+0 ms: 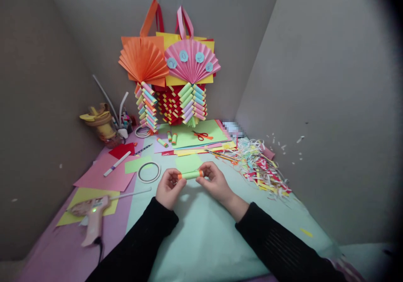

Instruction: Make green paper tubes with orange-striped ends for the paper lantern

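Observation:
My left hand (169,186) and my right hand (214,180) pinch the two ends of a small rolled paper tube (190,175), pale green with orange ends. I hold it level just above the light green sheet (204,231) that covers the table. Both hands have their fingers curled round the tube's ends. A square of green paper (188,163) lies flat just behind the tube. Three similar rolled tubes (169,139) lie farther back.
A pink glue gun (93,221) lies at the left on yellow and pink paper. A tape ring (149,172), a marker (116,163), red scissors (202,136), paper scraps (261,168) at right, and a paper lantern (171,80) at the back corner.

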